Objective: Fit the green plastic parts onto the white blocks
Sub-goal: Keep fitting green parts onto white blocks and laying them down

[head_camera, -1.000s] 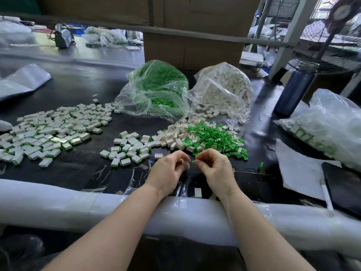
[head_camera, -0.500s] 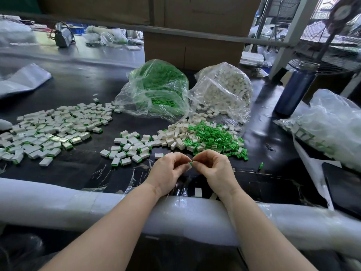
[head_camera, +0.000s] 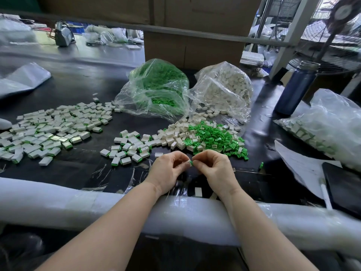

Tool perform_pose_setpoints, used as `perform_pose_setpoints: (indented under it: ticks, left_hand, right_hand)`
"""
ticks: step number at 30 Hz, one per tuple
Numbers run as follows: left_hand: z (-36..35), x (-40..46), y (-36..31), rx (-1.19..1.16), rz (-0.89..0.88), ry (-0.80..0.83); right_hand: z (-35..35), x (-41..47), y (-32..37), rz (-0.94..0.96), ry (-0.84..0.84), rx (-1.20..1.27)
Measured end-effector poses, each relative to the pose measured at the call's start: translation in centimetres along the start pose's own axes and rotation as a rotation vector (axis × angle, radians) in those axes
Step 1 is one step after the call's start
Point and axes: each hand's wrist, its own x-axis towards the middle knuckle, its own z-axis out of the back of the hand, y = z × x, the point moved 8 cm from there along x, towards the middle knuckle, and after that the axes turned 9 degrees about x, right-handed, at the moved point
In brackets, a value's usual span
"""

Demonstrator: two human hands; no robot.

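Green part [head_camera: 191, 163] sits pinched between both hands above the black table [head_camera: 82, 169]: left hand [head_camera: 169, 171] and right hand [head_camera: 214, 169] each grip it with curled fingertips. Loose green parts [head_camera: 216, 138] and white blocks [head_camera: 176, 136] lie heaped just beyond.

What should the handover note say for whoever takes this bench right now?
Left hand and right hand: both pinch one block with a green part between the fingertips, above the table edge; seating not visible.
Loose green parts and bare white blocks lie ahead of the hands; the bag of green parts and bag of white blocks sit behind.
Done: fitted blocks spread at left.
Left: the loose pile and both bags.
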Motion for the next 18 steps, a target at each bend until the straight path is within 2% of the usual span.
perform_pose_setpoints:
  ticks: [9, 18]
  left_hand:
    - [-0.45, -0.10, 0.16, -0.022, 0.029, 0.059]
    - [-0.77, -0.18, -0.60, 0.127, -0.062, 0.095]
  right_hand:
    - [-0.22, -0.29, -0.02, -0.047, 0.032, -0.018]
    - [-0.40, -0.23, -0.17, -0.058, 0.047, -0.072]
